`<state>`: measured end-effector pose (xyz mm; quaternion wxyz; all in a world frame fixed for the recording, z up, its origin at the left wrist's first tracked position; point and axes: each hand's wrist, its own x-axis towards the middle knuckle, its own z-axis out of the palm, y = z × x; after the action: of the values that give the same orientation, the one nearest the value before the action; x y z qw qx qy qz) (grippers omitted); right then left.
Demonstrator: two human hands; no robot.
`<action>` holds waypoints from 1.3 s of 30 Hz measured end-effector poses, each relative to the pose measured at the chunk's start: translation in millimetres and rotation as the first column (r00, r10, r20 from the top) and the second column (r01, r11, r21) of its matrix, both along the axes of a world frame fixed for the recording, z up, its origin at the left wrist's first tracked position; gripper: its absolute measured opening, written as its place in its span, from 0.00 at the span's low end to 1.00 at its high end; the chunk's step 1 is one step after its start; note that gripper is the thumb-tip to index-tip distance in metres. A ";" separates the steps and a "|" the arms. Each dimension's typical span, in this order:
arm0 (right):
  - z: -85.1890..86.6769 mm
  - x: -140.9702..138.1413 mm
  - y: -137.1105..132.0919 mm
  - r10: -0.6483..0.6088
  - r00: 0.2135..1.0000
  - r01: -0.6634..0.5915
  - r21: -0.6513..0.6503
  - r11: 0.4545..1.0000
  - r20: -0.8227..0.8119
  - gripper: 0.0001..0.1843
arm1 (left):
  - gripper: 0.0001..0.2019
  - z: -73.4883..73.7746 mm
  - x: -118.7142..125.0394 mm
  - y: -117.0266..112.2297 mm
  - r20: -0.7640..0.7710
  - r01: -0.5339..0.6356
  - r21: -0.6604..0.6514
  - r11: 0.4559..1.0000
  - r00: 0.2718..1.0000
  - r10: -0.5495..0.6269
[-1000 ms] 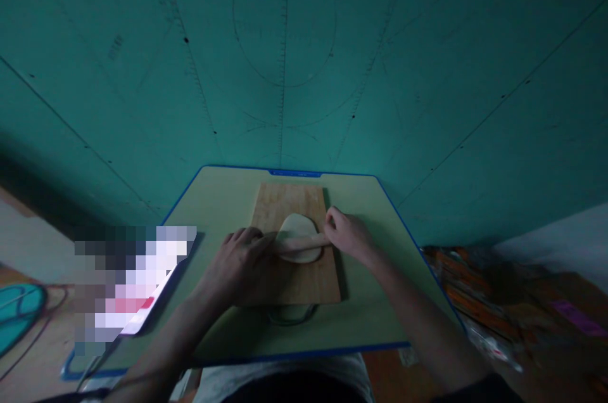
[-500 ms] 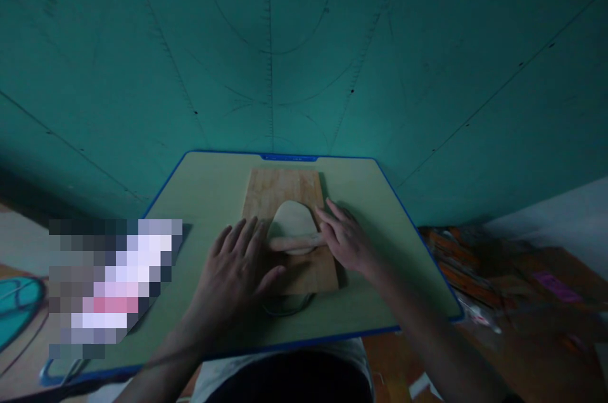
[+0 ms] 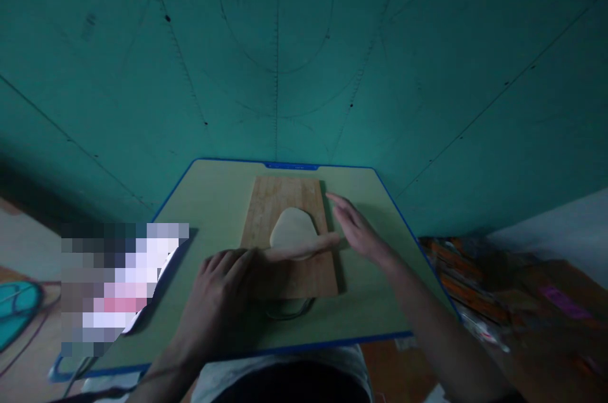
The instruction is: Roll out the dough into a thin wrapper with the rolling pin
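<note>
Pale wood: the pin (image 3: 297, 251) runs from under my left hand (image 3: 221, 279), fingers curled over its near end. My right hand (image 3: 354, 229) has just come off the far end and opens empty beside it, so control seems left-handed only. Between my hands, the dough (image 3: 292, 227) lies flat, partly under the pin, on the board (image 3: 285, 191).

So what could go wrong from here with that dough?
The right hand looks open beside one end of the rolling pin, with only the left hand clearly on it, so pressure could be uneven.
The pin slants across the near part of the dough, which might thin lopsidedly.
The dough lies near the right edge of the wooden board and could overrun it.
</note>
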<state>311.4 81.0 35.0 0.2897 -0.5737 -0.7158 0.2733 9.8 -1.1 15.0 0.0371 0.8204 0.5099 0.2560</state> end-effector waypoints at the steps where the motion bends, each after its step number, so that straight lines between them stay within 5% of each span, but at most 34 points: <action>1: 4.2 -1.4 16.7 -0.037 0.999 0.037 0.021 0.999 0.010 0.26 | 0.18 0.6 -4.9 -2.7 0.052 -0.045 -0.014 0.999 0.998 0.046; 6: 6.5 -22.8 88.9 -0.014 0.958 -0.004 0.062 0.998 0.288 0.23 | 0.24 -4.8 -25.1 -23.4 0.327 -0.330 -0.272 0.904 0.852 0.409; 12: -10.3 -45.4 116.5 0.066 0.925 -0.082 0.028 0.996 0.375 0.19 | 0.28 -18.4 -27.2 -31.5 0.364 -0.315 -0.472 0.823 0.781 0.508; 19: 3.6 -39.3 93.5 0.138 0.899 -0.189 0.084 0.978 0.415 0.23 | 0.24 -9.2 -12.3 -21.3 0.405 -0.265 -0.447 0.854 0.791 0.458; 26: 4.4 -63.1 38.2 0.532 0.734 -0.607 0.058 0.792 0.422 0.26 | 0.28 -9.6 -4.3 -18.3 0.505 -0.267 -0.454 0.850 0.709 0.492; 32: 16.6 -72.0 37.9 0.472 0.662 -0.608 0.050 0.792 0.582 0.17 | 0.28 -11.5 -3.2 -17.6 0.663 -0.251 -0.502 0.828 0.503 0.555; 39: 27.8 -75.0 51.6 0.576 0.605 -0.661 -0.055 0.748 0.549 0.11 | 0.27 -0.7 -1.0 -16.2 0.687 -0.200 -0.535 0.821 0.463 0.560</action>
<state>236.5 132.6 62.8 0.0092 -0.3176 -0.9392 0.1299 8.8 -17.3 14.3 0.3686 0.4409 0.6442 0.5047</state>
